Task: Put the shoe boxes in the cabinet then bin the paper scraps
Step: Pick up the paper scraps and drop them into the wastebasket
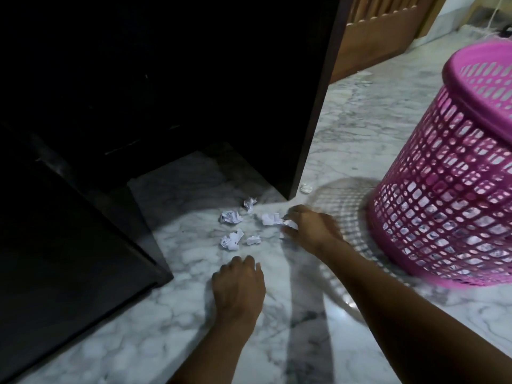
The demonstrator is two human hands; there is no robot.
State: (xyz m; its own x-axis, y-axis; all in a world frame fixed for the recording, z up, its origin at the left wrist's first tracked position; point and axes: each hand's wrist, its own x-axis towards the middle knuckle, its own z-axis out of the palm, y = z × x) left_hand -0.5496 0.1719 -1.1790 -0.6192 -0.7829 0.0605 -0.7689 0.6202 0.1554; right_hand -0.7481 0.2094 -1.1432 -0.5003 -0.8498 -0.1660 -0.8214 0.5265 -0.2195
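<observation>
Head view: the right hand (307, 231) is low on the marble floor (166, 328), fingertips pinched on a crumpled scrap (290, 223) just by the cabinet (194, 92) corner. The left hand (238, 286) rests nearer the camera, fingers curled under, so whether it holds anything I cannot tell. More paper scraps (231, 217) lie loose in a cluster between the hands and the dark cabinet, with one stray scrap (305, 187) beyond the corner. The pink basket (443, 189) stands to the right, close by.
</observation>
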